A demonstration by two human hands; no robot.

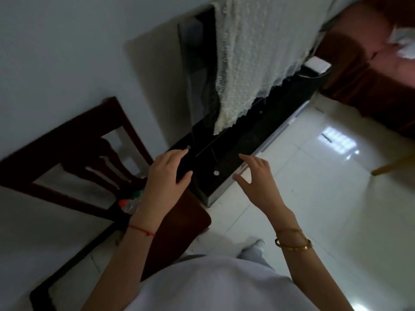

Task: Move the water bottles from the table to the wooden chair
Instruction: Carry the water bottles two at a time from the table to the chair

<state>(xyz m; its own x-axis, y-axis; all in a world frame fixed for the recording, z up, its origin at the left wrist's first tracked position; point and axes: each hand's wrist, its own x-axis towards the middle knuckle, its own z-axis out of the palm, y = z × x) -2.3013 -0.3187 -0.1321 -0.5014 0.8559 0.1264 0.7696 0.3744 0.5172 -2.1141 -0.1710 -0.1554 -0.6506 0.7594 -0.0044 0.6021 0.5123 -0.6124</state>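
Water bottles (128,204), one orange-capped and one green-capped, are standing on the seat of the wooden chair (74,140), partly hidden behind the left hand (167,176); that hand is hovering above the seat, fingers relaxed, grasping nothing. The right hand (258,178) is hanging released over the white floor (314,187), beside a black cabinet (247,140) draped with lace (249,52).

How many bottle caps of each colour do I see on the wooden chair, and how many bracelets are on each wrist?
Orange bottle cap: 1
Green bottle cap: 1
Red string bracelet, left wrist: 1
Gold bracelets, right wrist: 2
Total: 5
The left arm hides part of the chair seat, so more bottles may sit there.
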